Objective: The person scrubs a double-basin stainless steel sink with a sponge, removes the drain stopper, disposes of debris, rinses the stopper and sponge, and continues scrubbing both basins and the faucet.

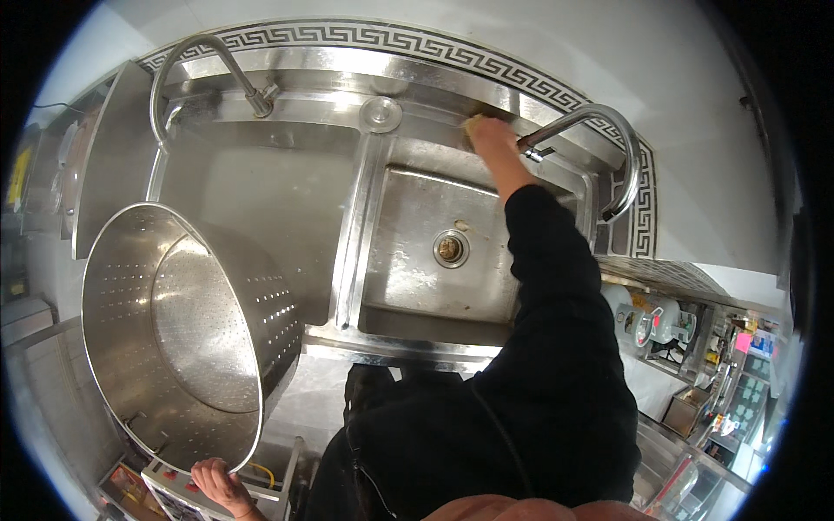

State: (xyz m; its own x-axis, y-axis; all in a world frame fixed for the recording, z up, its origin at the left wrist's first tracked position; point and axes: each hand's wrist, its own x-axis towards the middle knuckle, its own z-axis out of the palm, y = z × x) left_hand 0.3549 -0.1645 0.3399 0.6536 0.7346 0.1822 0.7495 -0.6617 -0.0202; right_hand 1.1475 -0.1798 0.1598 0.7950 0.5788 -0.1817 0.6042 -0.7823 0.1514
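My left hand (218, 483) grips the near rim of a large perforated metal stockpot strainer (202, 325), tilted with its mouth towards me. Small holes run in rows around its wall, and its inside looks wet. Stretched out to the back ledge, my right hand (495, 135) is closed on a small yellowish thing (474, 124), perhaps a sponge or scrubber; fingers and blur hide most of it. Below that arm lies the right basin (417, 280) of a stainless steel sink, with bits of food around its drain (450, 248). Cloudy water fills the left basin (260, 189).
Two gooseneck faucets, one at left (202, 40) and one at right (629, 150), rise from the back ledge. A round metal drain lid (380, 114) sits between the basins. A metal side panel (114, 156) borders the left. Gas cylinders (661, 319) stand at right.
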